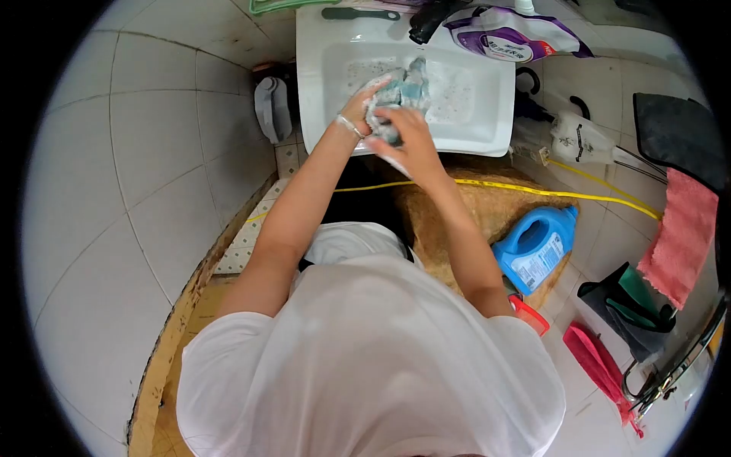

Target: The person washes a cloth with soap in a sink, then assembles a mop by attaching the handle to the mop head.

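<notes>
A pale blue-green cloth (413, 85), wet and covered in white suds, is bunched up above the near part of the white sink (502, 114). My left hand (359, 108) grips its left side, with foam on the fingers and a bracelet at the wrist. From the right, my right hand (411, 141) has its fingers and thumb around the cloth's lower part, foam along the thumb. Part of the cloth hangs free beyond my fingers, toward the middle of the basin. Foam bubbles float in the basin on both sides.
A green-handled brush or scraper (360, 14), a black faucet (434, 17) and a purple-white detergent pouch (506, 34) are along the sink's back. Below right stands a blue detergent bottle (539, 247). A yellow hose (525, 189) crosses before the sink. Cloths, including a pink towel (681, 236), hang at right.
</notes>
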### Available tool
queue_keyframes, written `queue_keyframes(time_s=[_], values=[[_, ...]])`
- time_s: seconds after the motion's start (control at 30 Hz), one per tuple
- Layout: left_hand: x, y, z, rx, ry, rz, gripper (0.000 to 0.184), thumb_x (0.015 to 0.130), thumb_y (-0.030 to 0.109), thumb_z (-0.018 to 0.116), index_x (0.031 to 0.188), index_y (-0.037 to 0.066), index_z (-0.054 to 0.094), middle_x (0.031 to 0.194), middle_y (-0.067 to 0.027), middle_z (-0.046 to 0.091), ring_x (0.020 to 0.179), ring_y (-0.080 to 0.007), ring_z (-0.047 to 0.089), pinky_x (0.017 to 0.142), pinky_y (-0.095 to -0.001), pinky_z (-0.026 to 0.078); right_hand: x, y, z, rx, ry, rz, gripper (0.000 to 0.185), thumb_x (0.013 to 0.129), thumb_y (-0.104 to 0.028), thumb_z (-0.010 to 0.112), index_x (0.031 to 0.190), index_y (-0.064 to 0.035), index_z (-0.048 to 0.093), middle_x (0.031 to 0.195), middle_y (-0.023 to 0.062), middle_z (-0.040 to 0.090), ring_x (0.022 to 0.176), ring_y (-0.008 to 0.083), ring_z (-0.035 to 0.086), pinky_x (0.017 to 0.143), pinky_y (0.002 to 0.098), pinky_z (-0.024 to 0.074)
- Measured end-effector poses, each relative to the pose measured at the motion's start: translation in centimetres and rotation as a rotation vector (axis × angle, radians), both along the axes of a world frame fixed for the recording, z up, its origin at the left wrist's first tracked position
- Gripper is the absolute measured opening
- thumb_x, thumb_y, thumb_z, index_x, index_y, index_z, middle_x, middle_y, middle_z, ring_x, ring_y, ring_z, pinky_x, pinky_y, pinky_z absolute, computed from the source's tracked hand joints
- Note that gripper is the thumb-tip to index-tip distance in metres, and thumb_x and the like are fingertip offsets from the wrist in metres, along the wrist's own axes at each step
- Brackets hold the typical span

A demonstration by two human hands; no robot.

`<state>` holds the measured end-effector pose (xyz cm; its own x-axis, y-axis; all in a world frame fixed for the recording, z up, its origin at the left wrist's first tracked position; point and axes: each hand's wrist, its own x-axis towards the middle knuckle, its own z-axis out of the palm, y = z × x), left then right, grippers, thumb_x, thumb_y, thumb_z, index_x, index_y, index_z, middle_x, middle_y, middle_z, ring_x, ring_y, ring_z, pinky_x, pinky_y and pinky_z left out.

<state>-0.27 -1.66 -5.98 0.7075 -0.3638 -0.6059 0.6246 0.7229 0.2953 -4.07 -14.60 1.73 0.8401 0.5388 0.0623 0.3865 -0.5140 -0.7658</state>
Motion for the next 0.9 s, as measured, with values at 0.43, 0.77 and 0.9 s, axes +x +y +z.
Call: queue_keyframes(time_s=[0.43, 0.77, 0.9], values=[[-0.5, 2.6, 0.9, -0.348, -0.033, 0.207, 0.036, 0.089, 0.027, 0.047, 0.114, 0.001, 0.052, 0.110, -0.0147, 0.058, 0.100, -0.0292, 0.057, 0.090, -0.0426, 0.045, 6.8, -6.8, -3.7, 1.150, 0.862, -0.660, 0.027, 0.089, -0.020, 0.053, 0.110, -0.0032, 0.050, 0.110, 0.0101, 0.055, 0.104, 0.0231, 0.052, 0.091, 0.0376, 0.0417], [2.3, 1.1, -0.3, -0.189, -0.096, 0.240, 0.032, 0.090, 0.027, 0.047, 0.111, 0.004, 0.053, 0.109, -0.0129, 0.058, 0.099, -0.0264, 0.057, 0.085, -0.0412, 0.047, 4.6, -1.4, -2.0, 0.541, 0.517, -0.401, 0.022, 0.086, -0.023, 0.055, 0.098, -0.0048, 0.054, 0.097, 0.0096, 0.059, 0.093, 0.0258, 0.058, 0.079, 0.0371, 0.0461], [1.6, -2.5, -2.4, 0.039, -0.032, 0.170, 0.028, 0.091, 0.029, 0.048, 0.105, 0.006, 0.054, 0.103, -0.0108, 0.060, 0.097, -0.0212, 0.056, 0.083, -0.0363, 0.046, 2.6, 3.9, -2.5, -0.275, -0.236, -0.292, 0.028, 0.082, -0.030, 0.056, 0.077, -0.0031, 0.055, 0.095, 0.0189, 0.058, 0.069, 0.0393, 0.058, 0.061, 0.0441, 0.0468]])
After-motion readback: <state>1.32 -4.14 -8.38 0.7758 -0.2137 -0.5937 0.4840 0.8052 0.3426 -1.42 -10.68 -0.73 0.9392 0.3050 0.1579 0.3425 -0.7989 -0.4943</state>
